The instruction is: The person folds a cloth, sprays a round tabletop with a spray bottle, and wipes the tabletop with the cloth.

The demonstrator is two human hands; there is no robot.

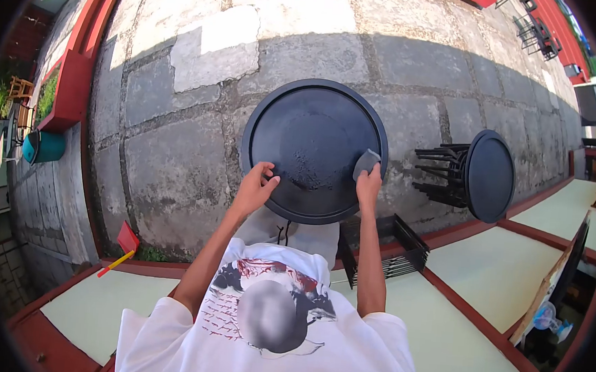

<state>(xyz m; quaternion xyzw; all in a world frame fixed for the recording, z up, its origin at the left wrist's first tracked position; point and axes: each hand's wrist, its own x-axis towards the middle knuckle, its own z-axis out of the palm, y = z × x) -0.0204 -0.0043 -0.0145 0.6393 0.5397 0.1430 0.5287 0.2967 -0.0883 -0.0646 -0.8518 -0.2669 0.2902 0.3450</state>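
- Right in the middle of the scene, here's the round black tabletop, broad and flat with a raised rim, sitting just beyond the wearer's white T-shirt.
- Look at that surface: a patch of wet-looking droplets spreads across its centre and near part.
- Over on the right side, the right hand has its fingers closed on a grey cloth, pressed to the tabletop just inside the rim.
- And on the near left, the left hand is at the rim, fingers loosely bent and partly open, with no separate item seen in them; how firmly they touch the edge, I can't tell.
- Off to the right, well apart, a second round black top shows, dark legs appearing at its left.
- Near right, just beyond the forearm, there's a black slatted item by the red-brown border.
- Swing to the near left: a red dustpan with a yellow and red handle by that same border.
- Farther left, a teal container near a red planter.
- Beneath it all, grey stone paving, sunlit at the far side, shaded nearer.
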